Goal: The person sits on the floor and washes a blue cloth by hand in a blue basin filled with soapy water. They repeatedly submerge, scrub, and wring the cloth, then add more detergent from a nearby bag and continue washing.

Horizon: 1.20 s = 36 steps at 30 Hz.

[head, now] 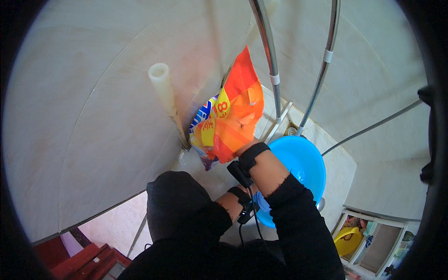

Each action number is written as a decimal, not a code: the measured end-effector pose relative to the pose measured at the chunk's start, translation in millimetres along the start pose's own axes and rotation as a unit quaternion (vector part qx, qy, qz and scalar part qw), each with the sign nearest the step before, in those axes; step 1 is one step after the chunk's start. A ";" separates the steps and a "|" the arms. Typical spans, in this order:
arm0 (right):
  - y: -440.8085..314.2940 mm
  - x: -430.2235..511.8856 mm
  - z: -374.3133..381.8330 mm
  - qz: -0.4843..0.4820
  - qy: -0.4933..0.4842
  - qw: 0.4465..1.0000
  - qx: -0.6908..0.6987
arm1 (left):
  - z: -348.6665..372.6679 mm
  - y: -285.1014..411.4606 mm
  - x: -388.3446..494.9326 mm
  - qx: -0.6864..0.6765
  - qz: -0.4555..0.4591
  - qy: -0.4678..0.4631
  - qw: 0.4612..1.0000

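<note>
My right hand (247,144) grips an orange, yellow and blue plastic bag (241,101), apparently a detergent bag, by its lower right side; the bag hides part of the hand. The bag is tilted, its pointed corner upward, and bears printed writing. Lower down, my left hand (252,190) is mostly hidden under my right forearm, beside the near rim of a bright blue plastic basin (309,164). A paler blue item (262,202) lies at the basin's edge by that hand; whether the hand holds it cannot be seen. Black straps with small cabled devices circle both wrists.
A whitish plastic pipe (162,85) stands left of the bag. Two metal tubes (267,45) (320,80) come down behind the basin, near a floor drain (291,131). A thin dark tube (371,126) runs right. Light walls enclose the corner; a shelf (379,248) holds a yellow item (348,241).
</note>
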State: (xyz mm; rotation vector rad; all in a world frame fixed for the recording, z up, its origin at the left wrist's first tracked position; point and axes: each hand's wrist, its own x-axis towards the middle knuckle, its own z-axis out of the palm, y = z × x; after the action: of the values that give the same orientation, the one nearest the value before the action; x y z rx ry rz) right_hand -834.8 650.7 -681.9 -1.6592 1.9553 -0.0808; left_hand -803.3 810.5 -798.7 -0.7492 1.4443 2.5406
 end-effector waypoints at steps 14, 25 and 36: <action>86.2 39.6 134.7 0.223 -0.049 0.963 0.146 | -93.6 26.9 -3.0 -0.156 0.017 0.170 0.973; 77.6 21.0 119.3 0.225 0.043 0.865 0.446 | -73.6 7.1 -5.6 -0.189 0.013 0.139 0.972; 5.4 -32.4 21.5 0.084 0.133 0.704 0.693 | -38.2 6.0 27.9 -0.153 0.044 0.060 0.985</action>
State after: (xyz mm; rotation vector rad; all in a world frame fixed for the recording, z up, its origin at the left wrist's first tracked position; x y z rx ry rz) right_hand -827.6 688.5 -689.7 -0.4155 1.3895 -1.3966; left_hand -816.0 771.8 -823.4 -0.9129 1.1526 2.8718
